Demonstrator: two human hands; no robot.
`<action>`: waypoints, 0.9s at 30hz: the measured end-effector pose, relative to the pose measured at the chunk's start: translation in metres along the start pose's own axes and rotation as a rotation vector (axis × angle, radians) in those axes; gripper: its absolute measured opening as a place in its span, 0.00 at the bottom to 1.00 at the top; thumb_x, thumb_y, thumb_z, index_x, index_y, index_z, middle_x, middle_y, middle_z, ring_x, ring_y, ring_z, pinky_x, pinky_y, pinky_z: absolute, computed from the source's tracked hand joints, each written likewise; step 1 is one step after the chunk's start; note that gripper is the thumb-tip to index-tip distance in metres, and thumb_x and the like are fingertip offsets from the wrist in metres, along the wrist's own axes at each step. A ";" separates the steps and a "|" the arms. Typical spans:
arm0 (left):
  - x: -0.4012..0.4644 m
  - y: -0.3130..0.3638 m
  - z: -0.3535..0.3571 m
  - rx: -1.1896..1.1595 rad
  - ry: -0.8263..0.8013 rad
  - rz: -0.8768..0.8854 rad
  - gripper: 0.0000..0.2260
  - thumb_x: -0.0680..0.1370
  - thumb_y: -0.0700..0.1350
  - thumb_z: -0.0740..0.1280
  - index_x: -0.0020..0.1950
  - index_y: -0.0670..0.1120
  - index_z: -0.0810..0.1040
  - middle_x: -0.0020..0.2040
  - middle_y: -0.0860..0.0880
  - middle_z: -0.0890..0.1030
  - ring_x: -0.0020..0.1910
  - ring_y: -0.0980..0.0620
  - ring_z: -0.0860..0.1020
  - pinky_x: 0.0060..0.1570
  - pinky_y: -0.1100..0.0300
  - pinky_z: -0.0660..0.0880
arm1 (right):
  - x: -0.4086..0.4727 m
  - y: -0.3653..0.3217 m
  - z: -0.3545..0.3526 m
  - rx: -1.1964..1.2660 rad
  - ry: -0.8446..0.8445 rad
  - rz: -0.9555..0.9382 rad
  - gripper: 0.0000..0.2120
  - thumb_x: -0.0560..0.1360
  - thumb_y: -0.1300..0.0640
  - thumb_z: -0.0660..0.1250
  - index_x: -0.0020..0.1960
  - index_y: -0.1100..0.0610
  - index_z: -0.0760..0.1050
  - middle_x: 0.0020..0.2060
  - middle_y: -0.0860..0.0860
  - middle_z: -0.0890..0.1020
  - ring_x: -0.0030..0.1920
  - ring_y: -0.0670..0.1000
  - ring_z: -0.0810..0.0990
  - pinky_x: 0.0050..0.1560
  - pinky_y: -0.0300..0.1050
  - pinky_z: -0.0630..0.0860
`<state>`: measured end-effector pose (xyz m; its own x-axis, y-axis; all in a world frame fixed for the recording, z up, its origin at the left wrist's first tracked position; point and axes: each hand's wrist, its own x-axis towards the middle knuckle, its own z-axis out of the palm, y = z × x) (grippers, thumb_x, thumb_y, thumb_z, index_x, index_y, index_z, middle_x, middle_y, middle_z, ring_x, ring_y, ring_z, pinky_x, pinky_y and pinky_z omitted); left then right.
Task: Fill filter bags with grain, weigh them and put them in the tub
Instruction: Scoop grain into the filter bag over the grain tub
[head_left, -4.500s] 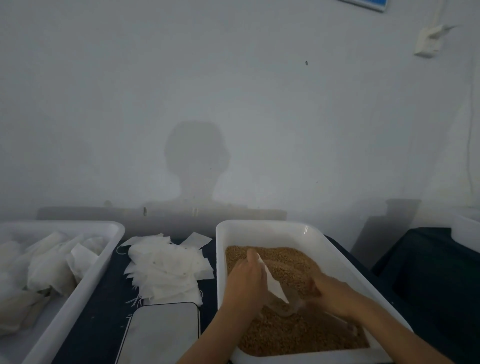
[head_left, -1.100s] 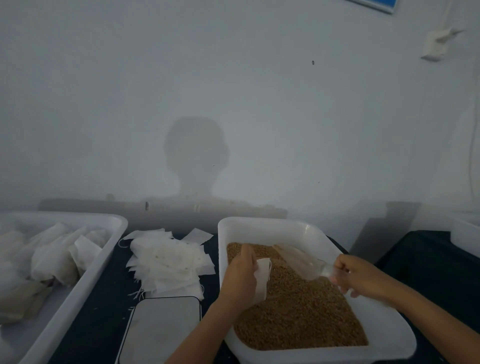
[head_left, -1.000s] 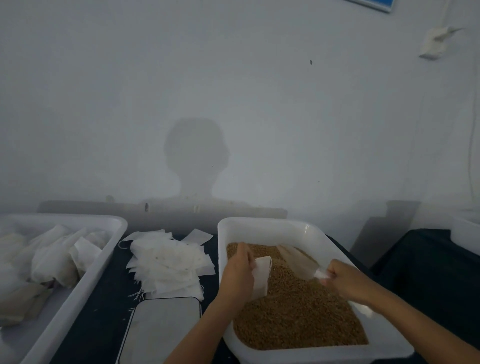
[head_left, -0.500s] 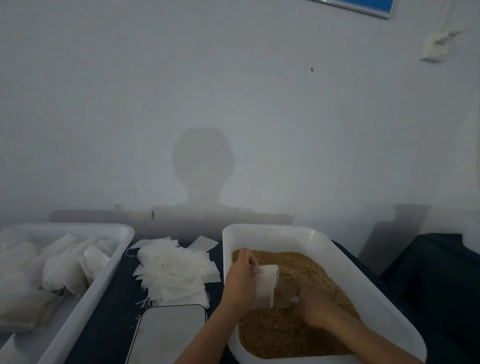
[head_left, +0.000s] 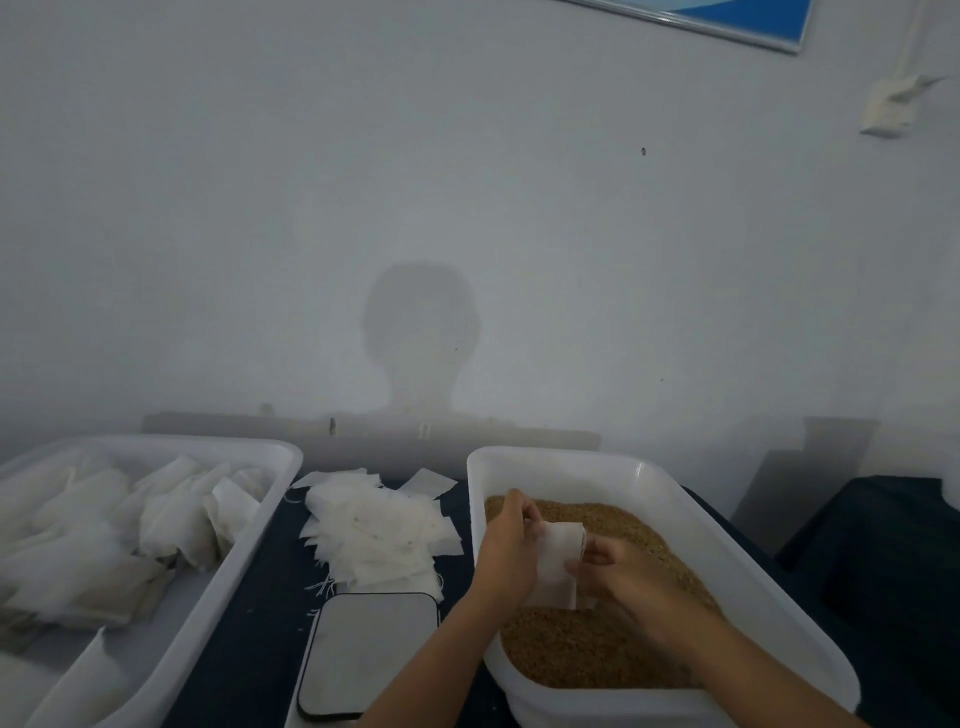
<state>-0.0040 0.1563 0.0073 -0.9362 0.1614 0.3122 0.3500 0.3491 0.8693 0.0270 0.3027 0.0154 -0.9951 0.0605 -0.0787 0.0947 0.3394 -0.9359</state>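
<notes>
**Both hands on one filter bag above the grain**

At the far left a white tub (head_left: 270, 499) sits on the dark table (head_left: 260, 597), holding a loose heap of filled bags (head_left: 135, 525), pale and crumpled against each other. Just right of the tub's rim a stack of empty filter bags (head_left: 379, 530) lies fanned out on the table, with loose threads at its near edge. In front of that stack rests a flat scale (head_left: 371, 652) with a pale rounded top and a dark border; nothing lies on it.

Right of the scale stands a second white tray (head_left: 561, 462), filled with brown grain (head_left: 587, 654). The person's left hand (head_left: 506, 553) reaches over the tray's left wall and grips a white filter bag (head_left: 558, 564) at its left side, fingers curled round the edge. The bag is held upright just above the grain, its mouth upward. The right hand (head_left: 618, 574) meets it from the other side, thumb and fingers pinching the bag's right edge, so that the bag hangs between the two hands. Whether grain is inside the bag cannot be told.

Behind all this the pale wall (head_left: 467, 208) carries the shadow of a head and shoulders. At the far right lies a dark cloth (head_left: 893, 561).
</notes>
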 end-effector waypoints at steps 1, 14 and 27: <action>-0.001 0.001 -0.001 -0.009 0.002 -0.001 0.14 0.81 0.37 0.56 0.40 0.54 0.63 0.40 0.53 0.71 0.38 0.60 0.68 0.37 0.67 0.65 | -0.001 0.000 0.002 0.024 0.021 0.017 0.06 0.73 0.62 0.69 0.50 0.56 0.79 0.49 0.54 0.83 0.52 0.56 0.81 0.55 0.57 0.78; -0.025 0.015 -0.045 -0.432 0.203 0.067 0.13 0.78 0.40 0.65 0.60 0.47 0.66 0.53 0.52 0.76 0.47 0.59 0.77 0.50 0.58 0.76 | -0.021 -0.047 0.028 0.186 0.235 -0.096 0.03 0.75 0.62 0.67 0.43 0.59 0.79 0.45 0.58 0.83 0.45 0.56 0.82 0.36 0.47 0.81; -0.089 -0.040 -0.145 0.029 0.402 0.000 0.08 0.75 0.44 0.69 0.38 0.52 0.75 0.36 0.54 0.79 0.35 0.53 0.78 0.40 0.52 0.79 | -0.042 -0.054 0.158 0.096 0.148 -0.173 0.10 0.78 0.60 0.63 0.49 0.69 0.74 0.46 0.65 0.79 0.48 0.63 0.78 0.50 0.55 0.76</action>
<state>0.0606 -0.0061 0.0010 -0.8717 -0.2108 0.4424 0.3456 0.3757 0.8599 0.0593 0.1337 0.0148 -0.9803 0.1485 0.1301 -0.0871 0.2658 -0.9601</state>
